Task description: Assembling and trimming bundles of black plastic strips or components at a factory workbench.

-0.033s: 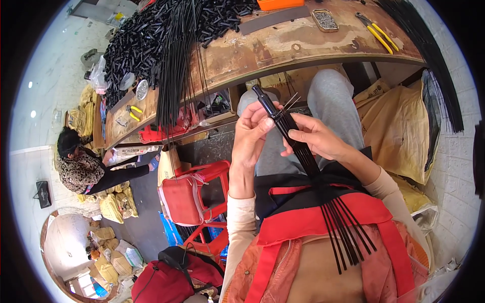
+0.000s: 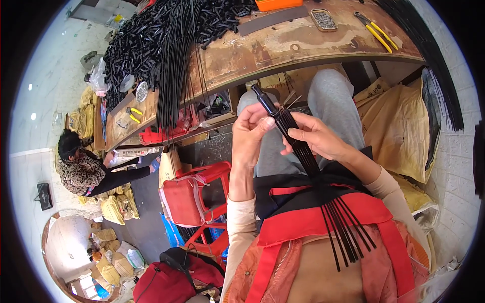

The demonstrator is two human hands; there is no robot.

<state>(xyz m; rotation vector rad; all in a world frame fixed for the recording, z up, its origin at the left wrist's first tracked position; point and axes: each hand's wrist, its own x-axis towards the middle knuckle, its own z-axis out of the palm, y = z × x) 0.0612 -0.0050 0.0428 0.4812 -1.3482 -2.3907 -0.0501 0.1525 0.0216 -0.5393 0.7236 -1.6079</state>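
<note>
My left hand [image 2: 249, 135] is closed round a glossy black tube [image 2: 263, 98] with a narrower tip, tilted up to the left above my lap. From the tube's lower end runs a bundle of thin black rods [image 2: 304, 155], like umbrella ribs. Fingers and thumb of my right hand [image 2: 320, 139] pinch this bundle just below the tube. A few thin metal ends stick out between the two hands. Further down, the rods pass over my black and red apron [image 2: 295, 222] and fan out at their lower ends. My fingers partly hide the joint between tube and rods.
A worn wooden bench [image 2: 252, 60] curves ahead, bearing a heap of black tubes [image 2: 134, 53], hanging black rods [image 2: 174, 76], a dish of small metal parts [image 2: 324, 20] and yellow-handled pliers [image 2: 376, 33]. Red stools [image 2: 184, 202] stand at left. Another person [image 2: 81, 169] sits beyond.
The thin metal ends by the tube have shifted slightly and spread apart. Both hands keep nearly the same place and grip.
</note>
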